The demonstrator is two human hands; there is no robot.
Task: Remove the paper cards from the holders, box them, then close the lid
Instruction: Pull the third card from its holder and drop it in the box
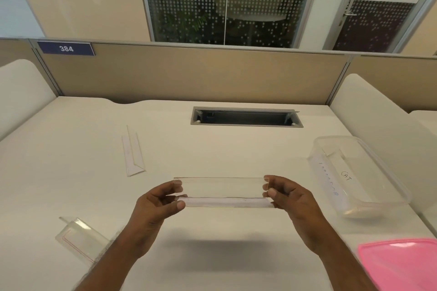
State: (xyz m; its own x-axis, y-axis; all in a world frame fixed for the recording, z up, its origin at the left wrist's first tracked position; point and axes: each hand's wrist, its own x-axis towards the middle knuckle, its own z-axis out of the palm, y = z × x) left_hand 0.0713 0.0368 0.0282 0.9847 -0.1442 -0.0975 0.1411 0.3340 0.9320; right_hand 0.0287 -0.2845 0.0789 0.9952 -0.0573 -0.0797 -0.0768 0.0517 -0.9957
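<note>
I hold a clear acrylic card holder (222, 192) level above the desk, one end in each hand. My left hand (156, 205) pinches its left end and my right hand (288, 198) pinches its right end. I cannot tell whether a paper card sits inside it. A clear plastic box (361, 198) stands open at the right, with white paper cards (331, 179) inside, one reading "CAT". The pink lid (399, 264) lies flat at the bottom right, in front of the box.
A second clear holder (133, 151) lies flat on the white desk (94, 196) at the left middle. A third clear holder (80, 238) lies at the near left beside my left forearm. A cable slot (246, 117) opens at the back, before a beige partition.
</note>
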